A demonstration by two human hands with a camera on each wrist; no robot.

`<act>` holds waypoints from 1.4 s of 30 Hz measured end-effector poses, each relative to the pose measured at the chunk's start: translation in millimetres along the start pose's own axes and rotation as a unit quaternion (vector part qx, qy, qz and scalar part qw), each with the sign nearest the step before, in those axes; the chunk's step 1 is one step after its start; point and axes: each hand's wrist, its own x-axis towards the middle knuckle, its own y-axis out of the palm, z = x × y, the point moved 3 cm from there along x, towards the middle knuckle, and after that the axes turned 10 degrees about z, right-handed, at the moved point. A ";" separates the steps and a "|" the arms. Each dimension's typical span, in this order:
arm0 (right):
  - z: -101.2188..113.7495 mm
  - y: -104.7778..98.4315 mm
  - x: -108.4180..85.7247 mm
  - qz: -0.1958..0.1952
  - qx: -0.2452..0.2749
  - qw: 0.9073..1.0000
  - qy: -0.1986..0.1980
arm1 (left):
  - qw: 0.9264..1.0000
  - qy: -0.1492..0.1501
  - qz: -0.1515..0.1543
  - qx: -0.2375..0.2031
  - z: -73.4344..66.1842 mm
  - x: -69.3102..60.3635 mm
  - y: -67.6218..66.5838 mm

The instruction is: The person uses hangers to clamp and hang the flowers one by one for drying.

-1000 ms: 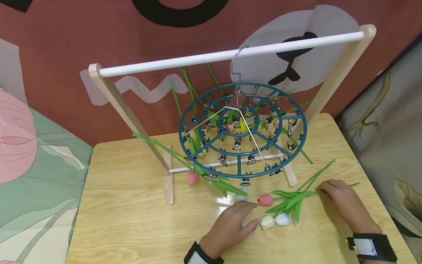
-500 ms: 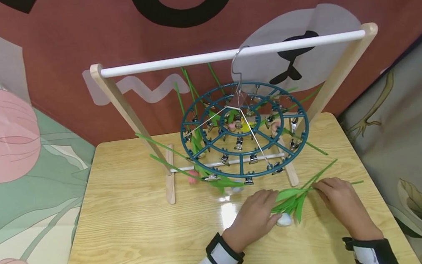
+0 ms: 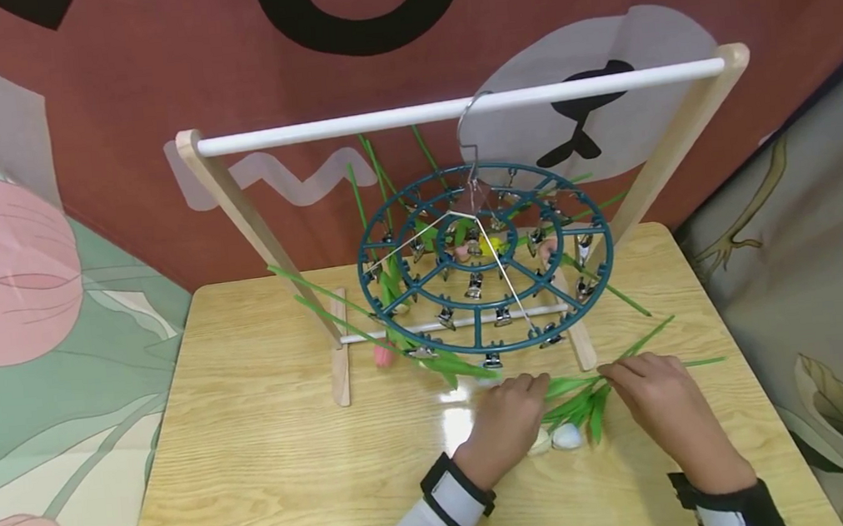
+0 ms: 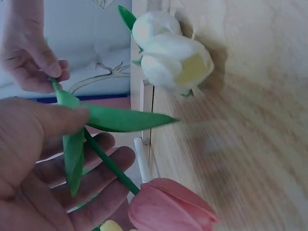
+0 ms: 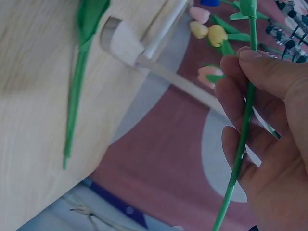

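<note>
A pink artificial tulip (image 4: 171, 207) is held by both hands above the table. My left hand (image 3: 507, 423) pinches it near the leaves, the thumb lying on a green leaf (image 4: 130, 119) and the fingers behind the stem. My right hand (image 3: 664, 417) pinches the lower green stem (image 5: 245, 125) between thumb and fingers. The pink bloom is hidden by my left hand in the head view. A white tulip (image 3: 566, 437) and a cream tulip (image 3: 539, 442) lie on the table beside the hands, partly covered by leaves.
Behind the hands a round teal clip hanger (image 3: 479, 339) hangs from a white rail (image 3: 342, 125) on a wooden stand (image 3: 240, 220). Metal clips dangle from it, and several tulips hang in them, with stems (image 3: 333, 287) sticking out. The wooden table (image 3: 260, 478) has a right edge near my right hand.
My left hand has moved right and taken hold of the pink tulip, covering its bloom. My right hand has slid a little left along the stems.
</note>
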 end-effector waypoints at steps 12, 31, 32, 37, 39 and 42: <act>37.6 -33.5 12.2 -0.049 0.017 0.997 -0.055 | 0.994 -0.041 -0.040 -0.090 7.7 -3.1 -4.6; 75.6 -55.8 27.3 -0.121 0.242 0.959 -0.083 | 0.892 0.010 -0.220 -0.394 27.1 -16.3 -10.5; 79.6 -55.0 31.4 -0.122 0.245 0.958 -0.085 | 0.886 0.016 -0.234 -0.400 27.7 -16.9 -10.4; 99.8 -51.8 52.7 -0.117 0.243 0.959 -0.084 | 0.836 0.029 -0.255 -0.485 29.3 -21.1 -7.4; 105.2 -50.7 60.8 -0.115 0.242 0.961 -0.075 | 0.812 0.022 -0.251 -0.526 30.1 -22.2 -5.0; 110.0 -49.6 71.5 -0.108 0.235 0.965 -0.049 | 0.790 0.009 -0.250 -0.560 31.4 -23.1 -1.6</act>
